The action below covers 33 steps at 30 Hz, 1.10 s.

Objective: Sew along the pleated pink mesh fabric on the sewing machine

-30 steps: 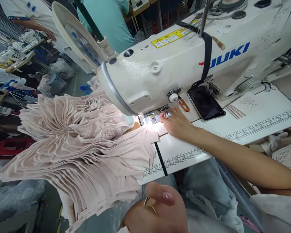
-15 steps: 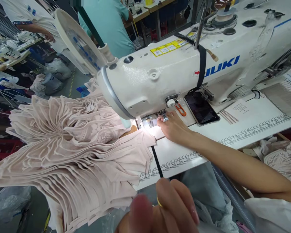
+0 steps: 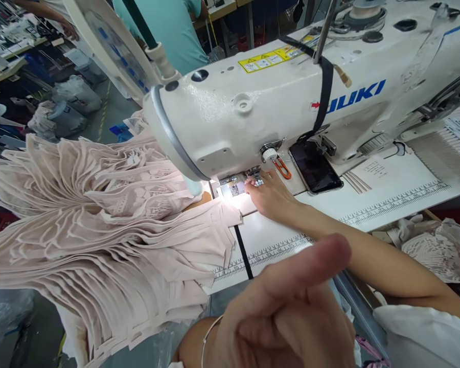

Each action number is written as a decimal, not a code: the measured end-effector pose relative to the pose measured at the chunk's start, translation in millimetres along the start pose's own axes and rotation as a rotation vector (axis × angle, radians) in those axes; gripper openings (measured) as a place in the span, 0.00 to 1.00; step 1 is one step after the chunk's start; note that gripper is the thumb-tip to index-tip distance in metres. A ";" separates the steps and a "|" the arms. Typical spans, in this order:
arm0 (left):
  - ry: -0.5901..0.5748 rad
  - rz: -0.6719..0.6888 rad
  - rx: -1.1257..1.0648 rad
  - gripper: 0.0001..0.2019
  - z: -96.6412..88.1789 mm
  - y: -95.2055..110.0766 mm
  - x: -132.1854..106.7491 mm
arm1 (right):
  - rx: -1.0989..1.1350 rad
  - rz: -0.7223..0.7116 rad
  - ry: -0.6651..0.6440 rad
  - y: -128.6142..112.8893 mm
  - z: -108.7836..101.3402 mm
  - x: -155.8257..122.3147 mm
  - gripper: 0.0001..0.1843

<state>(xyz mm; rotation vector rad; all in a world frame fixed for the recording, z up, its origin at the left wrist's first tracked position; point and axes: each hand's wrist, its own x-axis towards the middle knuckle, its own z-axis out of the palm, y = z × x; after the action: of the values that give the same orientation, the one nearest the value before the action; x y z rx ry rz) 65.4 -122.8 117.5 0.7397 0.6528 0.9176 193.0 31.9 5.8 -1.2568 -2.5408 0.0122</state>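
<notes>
My right hand [image 3: 270, 194] is at the needle area of a white sewing machine [image 3: 230, 117], its fingers pinched together beside the metal presser foot [image 3: 254, 175]. Whatever is between those fingertips is too small to make out. Close to the camera, my left hand [image 3: 291, 312] is raised in front of the table edge, thumb stretched out to the right and the other fingers loosely curled. No object shows in it. A thick pile of pale pink fabric pieces [image 3: 130, 255], some with lace, lies left of the needle; one piece's end rests near the lit needle plate.
A phone [image 3: 316, 166] lies under the machine arm, near an orange loop-shaped piece [image 3: 282, 167]. Ruler markings run along the white table [image 3: 387, 204]. Lace fabric [image 3: 433, 250] sits below at right. A person in a teal top [image 3: 168, 36] is behind the machine.
My left hand has risen and turned, its thumb now pointing right across the view. The right hand stays by the presser foot. The camera view has shifted slightly.
</notes>
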 end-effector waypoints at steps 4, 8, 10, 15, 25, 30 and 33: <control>0.049 0.202 -0.111 0.23 3.4 -10.2 25.8 | -0.022 0.008 -0.006 0.7 4.4 0.9 0.17; 0.331 0.122 -0.156 0.19 -12.6 -26.4 56.1 | -0.030 0.017 -0.010 2.2 8.6 1.7 0.12; 0.425 0.113 -0.199 0.17 -23.7 -35.5 67.2 | -0.035 0.022 -0.024 2.7 8.8 1.7 0.11; 0.472 0.099 -0.257 0.21 -37.0 -47.2 77.6 | -0.034 0.026 -0.024 2.0 4.0 0.6 0.10; 0.422 0.088 -0.177 0.18 -31.6 -48.8 73.5 | -0.038 0.015 -0.010 2.6 5.9 2.4 0.12; 0.187 0.066 0.053 0.13 -21.0 -65.1 58.7 | -0.020 0.016 -0.019 2.3 1.0 1.1 0.15; 0.089 0.044 0.134 0.14 -17.3 -73.8 51.4 | -0.002 0.006 -0.004 2.6 -0.5 -0.7 0.14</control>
<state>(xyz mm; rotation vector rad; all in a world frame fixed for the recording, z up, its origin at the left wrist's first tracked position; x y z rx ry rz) 109.4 -103.1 39.7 0.8391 0.7849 0.9577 195.5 32.9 5.7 -1.2668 -2.5405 0.0141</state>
